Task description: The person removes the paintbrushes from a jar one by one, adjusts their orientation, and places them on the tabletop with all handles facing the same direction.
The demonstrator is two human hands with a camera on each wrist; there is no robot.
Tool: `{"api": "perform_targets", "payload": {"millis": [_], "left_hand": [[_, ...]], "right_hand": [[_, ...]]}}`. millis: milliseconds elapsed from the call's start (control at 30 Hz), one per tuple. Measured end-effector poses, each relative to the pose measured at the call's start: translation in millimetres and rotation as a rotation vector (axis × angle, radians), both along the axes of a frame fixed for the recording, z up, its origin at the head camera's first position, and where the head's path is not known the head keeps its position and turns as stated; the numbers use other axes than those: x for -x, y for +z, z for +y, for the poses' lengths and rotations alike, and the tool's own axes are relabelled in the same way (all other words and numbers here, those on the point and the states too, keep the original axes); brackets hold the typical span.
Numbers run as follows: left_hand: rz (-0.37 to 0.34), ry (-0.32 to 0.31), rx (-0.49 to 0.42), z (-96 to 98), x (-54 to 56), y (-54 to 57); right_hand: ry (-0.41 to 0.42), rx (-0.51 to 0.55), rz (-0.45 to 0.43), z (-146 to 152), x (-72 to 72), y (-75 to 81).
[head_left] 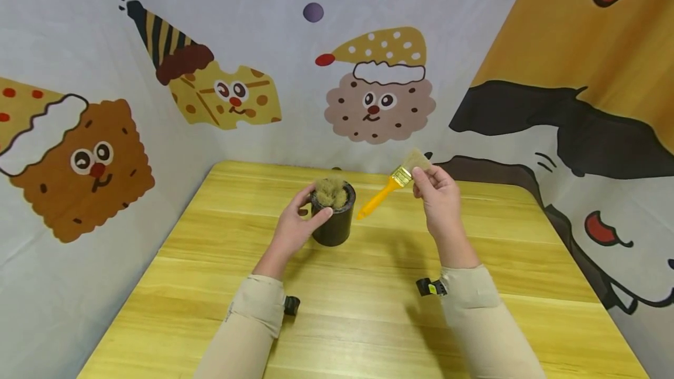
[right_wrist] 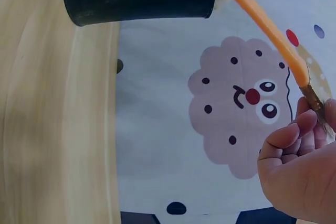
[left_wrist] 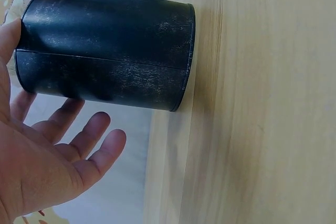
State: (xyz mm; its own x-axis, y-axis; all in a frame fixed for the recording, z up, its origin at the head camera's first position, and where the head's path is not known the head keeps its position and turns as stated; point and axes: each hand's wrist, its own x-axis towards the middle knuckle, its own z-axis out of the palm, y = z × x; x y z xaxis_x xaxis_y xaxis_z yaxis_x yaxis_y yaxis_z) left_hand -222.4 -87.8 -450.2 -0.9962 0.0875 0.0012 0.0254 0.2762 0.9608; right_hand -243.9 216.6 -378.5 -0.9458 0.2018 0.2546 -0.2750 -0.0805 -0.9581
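A black cylindrical cup (head_left: pixel 333 227) stands upright on the wooden table, with tan bristle tufts (head_left: pixel 330 190) showing at its mouth. My left hand (head_left: pixel 293 226) holds the cup near the rim between thumb and forefinger; its other fingers spread beside the wall in the left wrist view. To the right of the cup, my right hand (head_left: pixel 440 196) pinches a flat paintbrush (head_left: pixel 380 199) at its bristle end, by the metal ferrule. The orange handle (right_wrist: pixel 268 27) slants down and left, its tip close to the cup but outside it. What lies inside the cup below the tufts is hidden.
The light wooden table (head_left: pixel 363 320) reaches back to a cloth wall (head_left: pixel 295 151) printed with cartoon figures. A small dark thing (head_left: pixel 337 169) shows at the table's back edge behind the cup. Black bands (head_left: pixel 430 287) sit on both wrists.
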Motion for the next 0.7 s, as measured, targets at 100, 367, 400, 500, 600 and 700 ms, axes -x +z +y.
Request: {"api": "perform_targets", "payload": {"millis": [100, 367, 400, 500, 600, 700], "left_hand": [[0.004, 0.002, -0.001, -0.5, -0.3, 1.4], [0.004, -0.001, 0.005, 0.5, -1.4, 2.0], [0.004, -0.002, 0.005, 0.7, -1.4, 1.6], [0.008, -0.003, 0.005, 0.9, -1.6, 0.5], [0.01, -0.004, 0.002, 0.5, -1.9, -0.2], [0.005, 0.002, 0.001, -0.5, -2.4, -0.2]], "right_hand": [[0.016, -0.065, -0.075, 3, 1.8, -2.5], [0.146, -0.402, -0.331, 12, 17.8, -30.5], [0.154, -0.429, -0.351, 12, 20.3, -35.3], [0.172, -0.491, -0.397, 13, 26.8, -48.1], [0.192, -0.533, -0.423, 10, 31.1, -57.8], [0.212, -0.556, -0.455, 6, 34.4, -65.6]]}}
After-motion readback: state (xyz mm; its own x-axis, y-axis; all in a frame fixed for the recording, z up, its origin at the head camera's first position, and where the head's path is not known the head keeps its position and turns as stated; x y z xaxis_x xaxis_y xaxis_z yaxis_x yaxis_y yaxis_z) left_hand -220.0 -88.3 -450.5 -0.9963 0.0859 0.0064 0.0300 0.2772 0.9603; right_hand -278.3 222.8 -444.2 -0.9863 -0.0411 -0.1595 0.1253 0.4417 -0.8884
